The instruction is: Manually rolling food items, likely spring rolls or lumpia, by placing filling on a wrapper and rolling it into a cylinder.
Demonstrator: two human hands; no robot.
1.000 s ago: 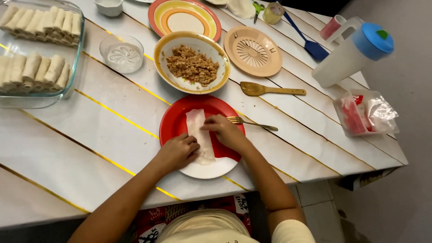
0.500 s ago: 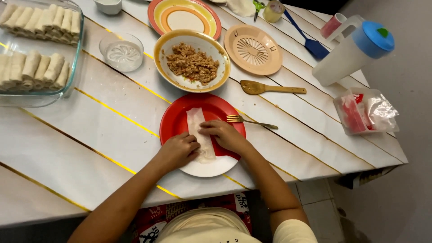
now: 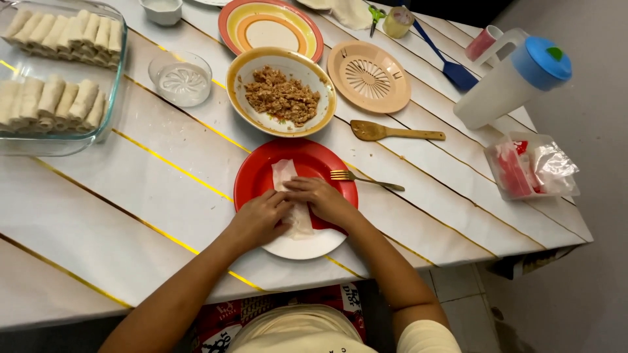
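A thin white wrapper [image 3: 286,178] lies on a red and white plate [image 3: 258,171] near the table's front edge. My left hand [image 3: 260,218] and my right hand [image 3: 322,199] both press on the wrapper's near part, fingers curled over it and meeting in the middle. The far end of the wrapper sticks out flat beyond my fingers. A gold fork [image 3: 364,178] rests with its tines on the plate's right rim. Just beyond the plate stands a yellow-rimmed bowl [image 3: 243,72] holding brown minced filling [image 3: 281,97].
A glass dish [image 3: 110,91] at the far left holds several finished rolls [image 3: 57,98]. Around the bowl are a small glass bowl of water [image 3: 180,78], a striped plate [image 3: 230,26], a peach strainer plate [image 3: 369,76], a wooden spatula [image 3: 392,132], a white jug [image 3: 510,78] and a plastic packet [image 3: 531,171].
Both hands have drawn closer together over the near part of the wrapper, folding it up; less of the flat wrapper shows than before.
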